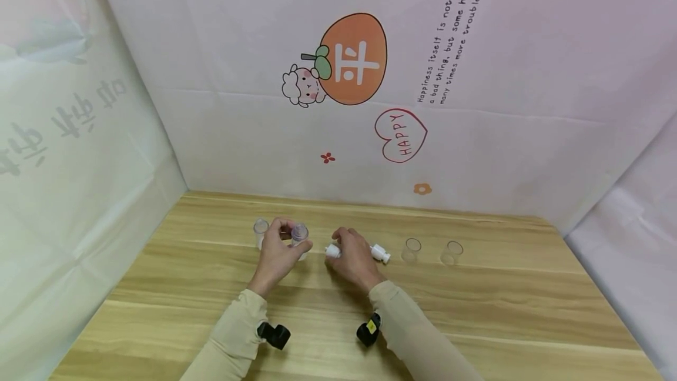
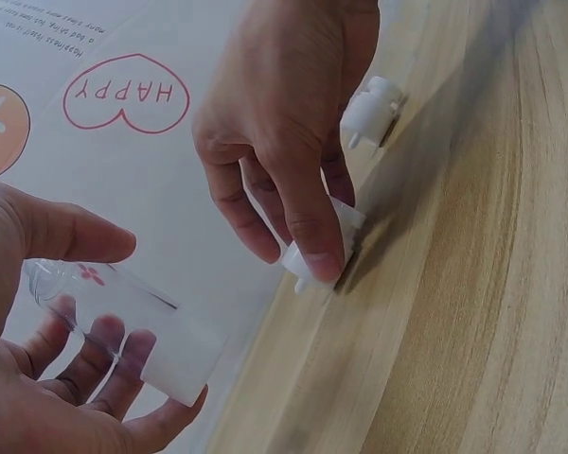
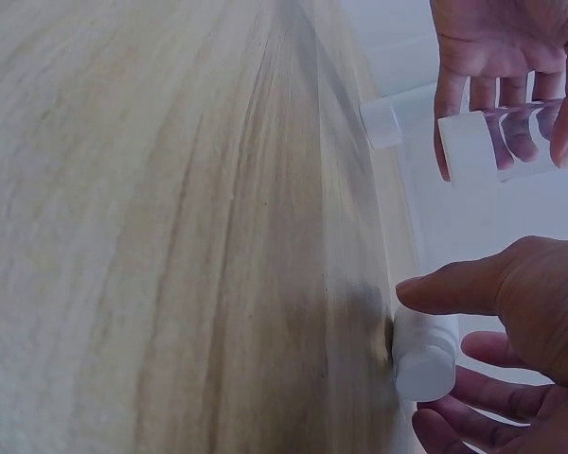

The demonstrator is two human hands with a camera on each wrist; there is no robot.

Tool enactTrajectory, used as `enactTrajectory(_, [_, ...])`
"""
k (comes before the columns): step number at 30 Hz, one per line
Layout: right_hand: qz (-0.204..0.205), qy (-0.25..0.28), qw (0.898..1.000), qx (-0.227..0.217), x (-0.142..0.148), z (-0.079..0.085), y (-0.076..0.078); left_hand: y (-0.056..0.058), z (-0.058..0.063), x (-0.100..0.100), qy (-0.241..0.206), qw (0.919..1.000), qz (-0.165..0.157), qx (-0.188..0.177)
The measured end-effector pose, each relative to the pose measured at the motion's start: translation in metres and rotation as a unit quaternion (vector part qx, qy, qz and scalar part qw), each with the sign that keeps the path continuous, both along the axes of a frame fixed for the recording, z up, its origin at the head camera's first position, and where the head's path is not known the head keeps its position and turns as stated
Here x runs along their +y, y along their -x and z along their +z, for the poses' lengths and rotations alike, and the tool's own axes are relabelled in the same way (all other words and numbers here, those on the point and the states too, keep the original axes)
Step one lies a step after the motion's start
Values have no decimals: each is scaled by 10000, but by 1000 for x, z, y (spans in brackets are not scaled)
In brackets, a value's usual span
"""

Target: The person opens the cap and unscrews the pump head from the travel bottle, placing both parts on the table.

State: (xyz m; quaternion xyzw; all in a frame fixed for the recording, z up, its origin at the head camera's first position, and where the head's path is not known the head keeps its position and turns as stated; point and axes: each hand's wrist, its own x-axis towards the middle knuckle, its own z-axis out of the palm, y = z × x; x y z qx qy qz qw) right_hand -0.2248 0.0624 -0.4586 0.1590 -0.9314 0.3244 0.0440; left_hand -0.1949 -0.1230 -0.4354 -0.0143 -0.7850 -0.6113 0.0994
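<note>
My left hand (image 1: 276,253) holds a clear bottle with a white lower part (image 2: 161,322), thumb on one side and fingers on the other. It is raised off the table and tilted, its clear neck (image 1: 300,231) showing in the head view. The right hand (image 1: 353,256) reaches down to the tabletop and pinches a white pump head (image 3: 426,364) between thumb and fingers. In the head view that hand covers part of the pump head. Just right of it lies a second white pump head (image 1: 379,253) on its side.
Another clear bottle with a white base (image 1: 260,228) stands left of my left hand. On the right, two clear cylindrical caps (image 1: 412,250) stand in a row on the wooden table (image 1: 502,304). A printed white sheet (image 1: 238,134) hangs behind the table's back edge.
</note>
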Motion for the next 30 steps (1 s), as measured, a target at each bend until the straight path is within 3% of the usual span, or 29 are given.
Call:
enactTrajectory(13, [-1, 61, 10000, -57, 4, 7, -8, 7, -12, 0, 156, 9996, 134, -185])
enactTrajectory(23, [28, 146, 9997, 172, 19, 19, -29, 12, -20, -1, 252, 9990, 112, -340])
enactTrajectory(30, [-41, 283, 9996, 81, 34, 25, -42, 13, -24, 1, 365, 9988, 114, -299])
